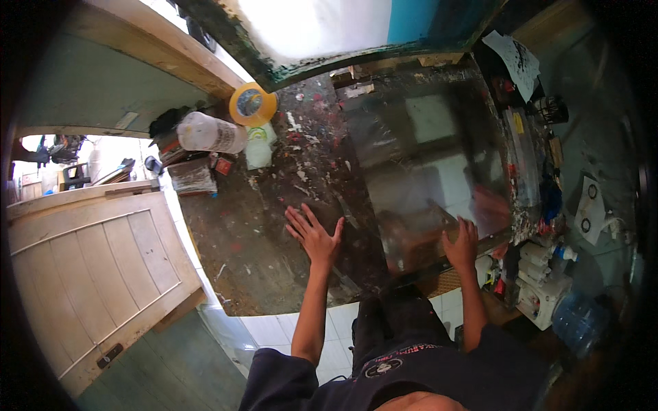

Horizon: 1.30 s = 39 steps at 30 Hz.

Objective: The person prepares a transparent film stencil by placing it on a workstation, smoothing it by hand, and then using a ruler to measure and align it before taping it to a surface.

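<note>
My left hand (317, 240), fingers spread, is over the paint-spotted dark worktable (240, 267) and holds nothing. Whether its palm touches the wood, I cannot tell. To the right, a glossy, glass-like panel (411, 161) with pale reflections in it covers part of the table. At that panel's near right part is my right hand (462, 246), fingers out and thumb apart, nothing held. Over the far side of the table stands a tilted frame (274, 79) with dark, stained edges around a white and blue sheet (315, 27).
At the table's far left are a roll of yellow tape (252, 105), a whitish plastic tub (211, 133) and a pale green-and-white packet (259, 147). Clutter lines the right edge. A wooden door (103, 267) stands left; a blue water bottle (581, 320) is lower right.
</note>
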### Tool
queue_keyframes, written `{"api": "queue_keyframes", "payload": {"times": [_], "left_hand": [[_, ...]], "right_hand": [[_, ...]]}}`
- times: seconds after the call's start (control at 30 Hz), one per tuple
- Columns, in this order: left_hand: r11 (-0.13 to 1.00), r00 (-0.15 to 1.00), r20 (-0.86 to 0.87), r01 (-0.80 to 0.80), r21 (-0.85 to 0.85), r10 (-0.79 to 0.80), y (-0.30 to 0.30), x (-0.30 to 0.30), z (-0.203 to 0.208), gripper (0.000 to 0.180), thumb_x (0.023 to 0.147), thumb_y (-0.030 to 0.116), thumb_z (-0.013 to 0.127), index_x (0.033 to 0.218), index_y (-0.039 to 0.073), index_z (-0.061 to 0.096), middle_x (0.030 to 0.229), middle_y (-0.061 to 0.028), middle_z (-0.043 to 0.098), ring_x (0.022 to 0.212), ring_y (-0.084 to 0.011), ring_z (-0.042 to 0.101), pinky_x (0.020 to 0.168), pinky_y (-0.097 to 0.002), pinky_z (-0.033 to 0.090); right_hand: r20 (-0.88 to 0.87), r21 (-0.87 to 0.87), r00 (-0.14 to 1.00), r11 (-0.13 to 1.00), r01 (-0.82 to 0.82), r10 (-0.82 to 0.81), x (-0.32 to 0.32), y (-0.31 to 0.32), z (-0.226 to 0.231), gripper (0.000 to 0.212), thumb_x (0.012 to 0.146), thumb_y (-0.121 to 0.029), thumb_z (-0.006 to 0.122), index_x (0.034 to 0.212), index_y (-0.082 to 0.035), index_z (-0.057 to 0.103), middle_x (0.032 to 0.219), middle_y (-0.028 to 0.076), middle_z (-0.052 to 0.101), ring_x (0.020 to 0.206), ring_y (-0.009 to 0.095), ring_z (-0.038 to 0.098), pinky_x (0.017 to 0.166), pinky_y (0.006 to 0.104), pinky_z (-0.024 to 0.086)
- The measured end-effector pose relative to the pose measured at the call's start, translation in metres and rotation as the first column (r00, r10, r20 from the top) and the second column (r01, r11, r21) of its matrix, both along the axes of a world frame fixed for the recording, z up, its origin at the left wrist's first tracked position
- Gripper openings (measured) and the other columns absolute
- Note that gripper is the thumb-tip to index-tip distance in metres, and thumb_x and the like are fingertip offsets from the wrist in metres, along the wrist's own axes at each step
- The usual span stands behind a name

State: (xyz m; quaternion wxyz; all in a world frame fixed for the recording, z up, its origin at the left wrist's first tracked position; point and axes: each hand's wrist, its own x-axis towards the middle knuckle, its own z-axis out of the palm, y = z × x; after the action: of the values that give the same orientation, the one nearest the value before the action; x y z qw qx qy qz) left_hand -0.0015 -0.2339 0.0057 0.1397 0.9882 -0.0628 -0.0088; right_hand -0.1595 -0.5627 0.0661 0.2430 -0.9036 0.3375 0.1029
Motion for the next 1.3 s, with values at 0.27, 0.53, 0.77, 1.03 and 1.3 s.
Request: {"api": "queue_keyframes", "payload": {"times": [0.27,0.53,0.77,1.03,1.3], "left_hand": [[0.973,0.976,-0.009,0.214,-0.085,-0.216,-0.049,0.044,0.017,0.109,0.087,0.068,0.060,0.159,-0.001,0.016,0.163,-0.0328,0.006,0.153,-0.0442,0.002,0.121,-0.0579,0.003],[0.995,0.994,0.053,-0.100,-0.011,0.101,0.006,-0.068,0.008,0.107,0.087,0.068,0.061,0.158,0.001,0.018,0.163,-0.0321,0.007,0.153,-0.0443,0.005,0.122,-0.0567,0.007],[1.000,0.993,0.122,-0.001,0.012,-0.001,0.000,-0.059,-0.005,0.100,0.090,0.067,0.057,0.158,0.002,0.023,0.162,-0.0320,0.011,0.152,-0.0449,0.009,0.121,-0.0569,0.009],[0.996,0.980,0.177,0.088,-0.006,-0.086,-0.044,-0.043,-0.011,0.100,0.089,0.065,0.060,0.158,0.003,0.022,0.163,-0.0306,0.013,0.153,-0.0428,0.010,0.121,-0.0572,0.007],[0.973,0.967,0.113,0.229,0.025,-0.230,-0.140,-0.095,0.013,0.107,0.084,0.067,0.063,0.158,0.000,0.021,0.163,-0.0310,0.013,0.153,-0.0449,0.008,0.121,-0.0590,0.008]], "right_hand": [[0.030,-0.297,0.864,0.830,-0.472,0.502,0.042,-0.011,-0.038,0.074,0.096,-0.041,0.059,0.157,-0.013,0.029,0.163,0.019,0.023,0.151,0.040,0.021,0.119,0.0580,0.021],[0.152,-0.484,0.875,0.807,-0.339,0.459,0.015,-0.066,-0.046,0.071,0.102,-0.051,0.044,0.160,-0.014,0.026,0.166,0.016,0.018,0.152,0.039,0.016,0.121,0.0567,0.015],[0.159,-0.420,0.765,0.744,-0.520,0.624,0.056,-0.090,-0.069,0.072,0.103,-0.059,0.036,0.160,-0.017,0.024,0.167,0.014,0.016,0.153,0.037,0.016,0.124,0.0525,0.013],[0.173,-0.381,0.818,0.803,-0.458,0.549,0.036,-0.135,-0.071,0.077,0.101,-0.062,0.036,0.160,-0.015,0.024,0.167,0.015,0.015,0.154,0.035,0.013,0.124,0.0527,0.010],[0.226,-0.404,0.705,0.724,-0.559,0.672,0.029,-0.155,-0.079,0.081,0.099,-0.066,0.037,0.159,-0.013,0.026,0.165,0.019,0.018,0.152,0.040,0.017,0.122,0.0577,0.014]]}}
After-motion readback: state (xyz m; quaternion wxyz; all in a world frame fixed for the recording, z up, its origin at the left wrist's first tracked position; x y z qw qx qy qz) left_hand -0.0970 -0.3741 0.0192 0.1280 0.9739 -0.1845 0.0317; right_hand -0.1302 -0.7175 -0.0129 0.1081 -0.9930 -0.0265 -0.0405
